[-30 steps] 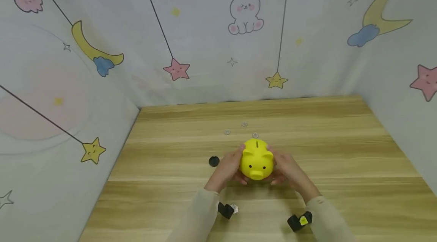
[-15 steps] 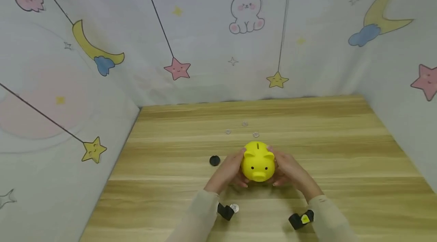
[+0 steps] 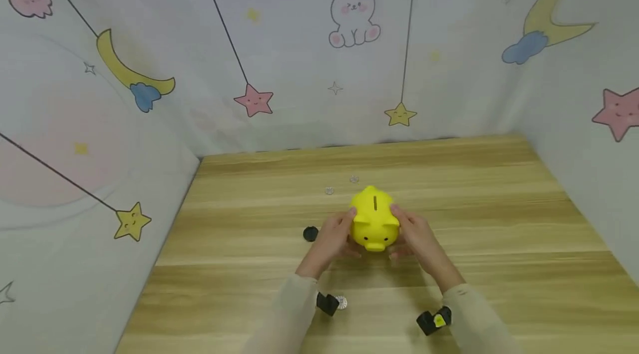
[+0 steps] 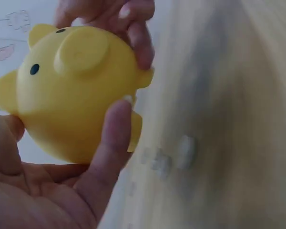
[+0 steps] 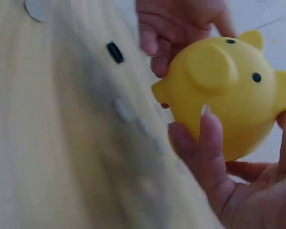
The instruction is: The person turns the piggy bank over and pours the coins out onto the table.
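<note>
A yellow piggy bank [image 3: 374, 223] is held between both hands, raised off the wooden table, its snout facing the wearer and its coin slot on top. My left hand [image 3: 331, 240] grips one flank, thumb high near the ear and fingers curled below, as the left wrist view shows. On the opposite flank, my right hand [image 3: 420, 240] holds it the same way. Blurred coins [image 5: 122, 110] lie on the table beneath the bank in the right wrist view. Behind it in the head view are a coin [image 3: 329, 191] and another coin [image 3: 354, 179].
Left of the bank lies a round black cap [image 3: 310, 233]. Nearer the wearer, a coin [image 3: 341, 302] sits beside the black wrist mount [image 3: 327, 304] on the left sleeve. A patterned white curtain [image 3: 299, 65] borders the wooden table [image 3: 239, 221] at back and sides.
Both hands have tipped the piggy bank, snout downward, so more of its back and slot shows. It has shifted slightly away from the wearer, now covering the nearest of the coins behind it.
</note>
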Action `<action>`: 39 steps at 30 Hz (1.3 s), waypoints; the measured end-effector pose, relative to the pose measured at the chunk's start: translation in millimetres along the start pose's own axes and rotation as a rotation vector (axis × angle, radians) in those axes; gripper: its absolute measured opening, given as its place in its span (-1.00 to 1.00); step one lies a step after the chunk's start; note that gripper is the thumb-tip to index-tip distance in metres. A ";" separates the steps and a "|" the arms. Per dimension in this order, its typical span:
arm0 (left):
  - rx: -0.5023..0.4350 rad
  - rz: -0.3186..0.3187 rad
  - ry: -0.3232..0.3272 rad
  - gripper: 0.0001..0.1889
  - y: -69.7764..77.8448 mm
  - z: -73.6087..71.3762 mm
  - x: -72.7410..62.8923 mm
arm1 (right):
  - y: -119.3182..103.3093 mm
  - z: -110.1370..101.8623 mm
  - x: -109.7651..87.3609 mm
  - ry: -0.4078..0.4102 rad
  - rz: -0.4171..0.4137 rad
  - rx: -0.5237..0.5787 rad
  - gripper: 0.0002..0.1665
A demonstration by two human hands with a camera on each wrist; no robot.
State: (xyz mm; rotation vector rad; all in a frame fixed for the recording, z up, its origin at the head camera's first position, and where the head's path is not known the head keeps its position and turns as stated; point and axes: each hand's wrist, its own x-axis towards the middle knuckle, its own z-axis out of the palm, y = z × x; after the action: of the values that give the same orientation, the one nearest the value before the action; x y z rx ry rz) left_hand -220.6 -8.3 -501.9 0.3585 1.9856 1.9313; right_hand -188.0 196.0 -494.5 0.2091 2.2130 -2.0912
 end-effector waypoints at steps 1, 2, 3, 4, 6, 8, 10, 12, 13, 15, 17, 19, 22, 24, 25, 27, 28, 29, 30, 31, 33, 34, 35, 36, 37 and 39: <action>0.011 -0.077 0.006 -0.37 -2.5 -0.5 -0.2 | 2.6 1.1 1.2 -0.007 0.078 -0.005 -0.20; 0.028 -0.139 0.010 -0.35 -5.0 -0.4 -0.9 | 4.9 1.8 1.6 -0.013 0.153 -0.017 -0.15; 0.045 -0.179 0.008 -0.33 -7.5 -0.2 -1.4 | 7.1 1.9 1.6 -0.018 0.198 -0.025 -0.12; 0.045 -0.197 0.000 -0.32 -9.3 0.2 -1.5 | 8.5 1.8 1.5 -0.018 0.220 -0.033 -0.12; 0.028 -0.189 -0.005 -0.31 -10.4 0.9 -0.5 | 6.9 1.2 0.8 -0.008 0.219 -0.037 -0.10; -0.003 -0.119 -0.008 -0.33 -8.8 0.5 1.2 | 2.9 0.2 0.9 0.006 0.137 -0.039 -0.12; -0.030 -0.004 -0.024 -0.39 -6.7 -0.7 0.7 | -0.4 -1.5 -0.9 -0.001 -0.004 -0.040 -0.22; -0.064 0.068 -0.044 -0.40 -4.9 -0.3 0.9 | -2.8 -1.8 -1.2 0.014 -0.098 -0.035 -0.32; -0.076 0.080 -0.049 -0.40 -5.0 0.4 1.3 | -2.9 -1.6 -0.5 0.027 -0.112 -0.032 -0.35; -0.085 0.050 -0.053 -0.39 -7.0 1.4 1.6 | 0.2 -0.1 1.2 0.034 -0.066 -0.017 -0.35; -0.081 -0.034 -0.038 -0.36 -11.4 2.4 2.6 | 4.2 2.3 3.3 0.049 0.048 -0.005 -0.26; -0.075 -0.083 -0.028 -0.34 -15.1 3.0 3.6 | 5.2 2.7 3.7 0.043 0.117 -0.001 -0.20; -0.069 -0.100 -0.026 -0.34 -16.7 2.6 4.1 | 4.0 3.0 3.9 0.041 0.127 -0.008 -0.18; -0.063 -0.103 -0.024 -0.33 -15.4 2.3 4.2 | 1.8 2.8 5.0 0.029 0.123 -0.009 -0.17; -0.060 -0.103 -0.023 -0.33 -15.0 2.1 3.5 | 2.7 2.9 5.4 0.027 0.126 -0.008 -0.16; -0.056 -0.109 -0.018 -0.32 -14.6 2.2 2.2 | 4.1 2.7 5.3 0.021 0.126 -0.016 -0.15; -0.057 -0.110 -0.018 -0.31 -14.4 2.6 1.9 | 4.4 2.3 5.2 0.020 0.127 -0.018 -0.15; -0.059 -0.109 -0.019 -0.31 -13.9 3.1 1.7 | 4.6 2.0 4.8 0.022 0.129 -0.020 -0.15; -0.062 -0.108 -0.020 -0.31 -13.6 3.5 1.7 | 4.7 1.6 4.4 0.023 0.129 -0.021 -0.15; -0.065 -0.107 -0.021 -0.31 -13.4 3.8 1.5 | 4.7 1.3 4.0 0.024 0.130 -0.021 -0.14; -0.069 -0.106 -0.019 -0.33 -13.2 4.1 1.3 | 4.5 1.0 3.7 0.026 0.130 -0.022 -0.15; -0.070 -0.105 -0.019 -0.34 -13.0 4.1 1.0 | 4.4 1.0 3.6 0.025 0.130 -0.020 -0.15; -0.072 -0.105 -0.018 -0.34 -12.9 3.9 0.7 | 4.4 1.1 3.6 0.025 0.130 -0.020 -0.16; -0.072 -0.107 -0.017 -0.35 -12.7 3.6 0.5 | 4.6 1.2 3.8 0.027 0.129 -0.020 -0.16; -0.073 -0.107 -0.017 -0.35 -12.8 3.3 0.5 | 5.0 1.3 4.1 0.029 0.129 -0.021 -0.16; -0.064 -0.110 -0.014 -0.37 -13.5 2.5 0.4 | 6.3 1.6 4.5 0.033 0.129 -0.027 -0.17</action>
State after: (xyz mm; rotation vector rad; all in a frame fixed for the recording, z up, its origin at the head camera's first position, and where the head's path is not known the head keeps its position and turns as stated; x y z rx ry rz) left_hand -219.1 -6.5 -515.4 0.2410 1.8884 1.9134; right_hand -191.5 194.9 -501.5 0.3770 2.1810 -2.0040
